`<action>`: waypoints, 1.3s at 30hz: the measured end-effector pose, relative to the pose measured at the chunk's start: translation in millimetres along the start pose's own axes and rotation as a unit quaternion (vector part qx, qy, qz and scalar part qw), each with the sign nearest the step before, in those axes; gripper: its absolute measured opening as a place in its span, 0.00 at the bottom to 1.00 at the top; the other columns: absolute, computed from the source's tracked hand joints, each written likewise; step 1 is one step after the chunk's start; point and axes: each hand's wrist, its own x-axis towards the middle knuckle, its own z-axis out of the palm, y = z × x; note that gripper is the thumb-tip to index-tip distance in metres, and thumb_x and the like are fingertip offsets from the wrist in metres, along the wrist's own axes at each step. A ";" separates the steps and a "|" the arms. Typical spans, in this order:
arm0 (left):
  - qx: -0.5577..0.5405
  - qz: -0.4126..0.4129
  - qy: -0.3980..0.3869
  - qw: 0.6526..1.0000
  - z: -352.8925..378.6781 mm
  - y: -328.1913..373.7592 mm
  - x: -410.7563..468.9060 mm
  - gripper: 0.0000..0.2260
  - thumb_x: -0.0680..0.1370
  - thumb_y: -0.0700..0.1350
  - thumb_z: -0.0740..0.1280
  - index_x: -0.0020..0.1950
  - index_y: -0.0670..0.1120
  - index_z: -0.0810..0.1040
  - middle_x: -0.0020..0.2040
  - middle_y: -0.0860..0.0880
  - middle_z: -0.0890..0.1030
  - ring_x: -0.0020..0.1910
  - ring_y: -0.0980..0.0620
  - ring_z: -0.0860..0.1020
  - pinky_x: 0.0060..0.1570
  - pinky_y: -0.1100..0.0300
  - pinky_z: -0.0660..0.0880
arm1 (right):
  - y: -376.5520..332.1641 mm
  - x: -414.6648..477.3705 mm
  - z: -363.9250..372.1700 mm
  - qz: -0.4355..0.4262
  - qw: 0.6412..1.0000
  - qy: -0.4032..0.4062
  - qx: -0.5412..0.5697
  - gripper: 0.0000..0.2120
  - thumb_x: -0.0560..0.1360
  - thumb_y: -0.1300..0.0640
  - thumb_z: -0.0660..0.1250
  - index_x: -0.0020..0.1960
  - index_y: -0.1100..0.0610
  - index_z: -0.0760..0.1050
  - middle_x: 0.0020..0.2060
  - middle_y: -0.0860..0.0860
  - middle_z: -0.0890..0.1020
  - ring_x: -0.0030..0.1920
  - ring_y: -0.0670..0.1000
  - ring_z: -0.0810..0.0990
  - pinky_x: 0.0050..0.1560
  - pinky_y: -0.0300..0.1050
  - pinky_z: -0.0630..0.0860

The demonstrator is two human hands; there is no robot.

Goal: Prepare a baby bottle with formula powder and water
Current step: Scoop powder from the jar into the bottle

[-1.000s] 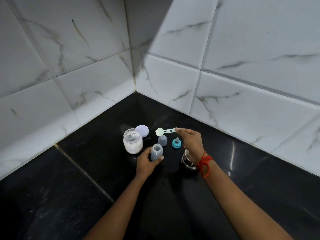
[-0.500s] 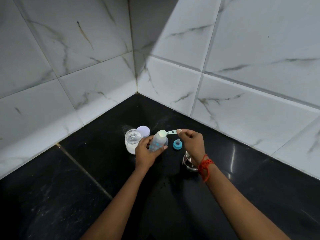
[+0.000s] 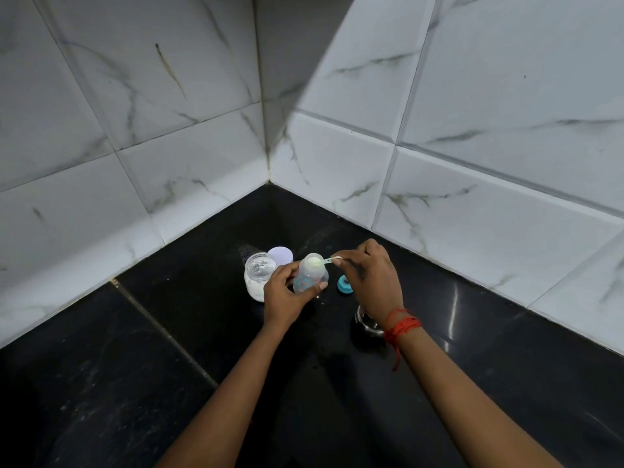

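Left hand [image 3: 287, 295] is gripping the bottle [image 3: 309, 280]; right hand [image 3: 369, 278] is pinching the scoop [image 3: 315, 262] over its mouth, jar [image 3: 258, 276] sitting at nine o'clock.

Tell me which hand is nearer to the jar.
Left. The left hand grips the bottle right beside the jar; the right hand pinches the scoop beyond the bottle, farther away.

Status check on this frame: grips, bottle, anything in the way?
Left grip holds the bottle. Right grip pinches the scoop at the bottle mouth. Nothing blocking; teal nipple ring lies apart.
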 end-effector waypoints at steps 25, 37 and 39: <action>0.001 0.001 0.005 1.000 -8.8 9.5 -0.4 0.24 0.65 0.56 0.85 0.57 0.51 0.85 0.53 0.55 0.86 0.53 0.57 0.83 0.51 0.62 0.80 | -5.1 4.6 2.6 -0.101 0.984 0.012 -0.145 0.05 0.75 0.53 0.74 0.50 0.48 0.85 0.39 0.49 0.73 0.39 0.50 0.73 0.33 0.44 0.74; 0.002 -0.001 0.012 1.000 -10.0 10.0 0.8 0.23 0.66 0.51 0.85 0.58 0.49 0.84 0.52 0.55 0.86 0.52 0.60 0.83 0.49 0.65 0.80 | -10.2 5.8 -1.2 -0.099 0.984 -0.009 -0.148 0.05 0.77 0.53 0.71 0.51 0.47 0.84 0.38 0.48 0.73 0.37 0.49 0.74 0.33 0.43 0.73; 0.007 -0.003 0.011 1.000 -9.9 9.0 0.7 0.23 0.66 0.52 0.85 0.58 0.49 0.84 0.52 0.55 0.86 0.52 0.59 0.83 0.49 0.64 0.80 | -10.8 5.5 -0.9 -0.093 0.983 -0.025 -0.154 0.05 0.77 0.53 0.70 0.51 0.46 0.84 0.38 0.48 0.73 0.37 0.50 0.75 0.32 0.44 0.74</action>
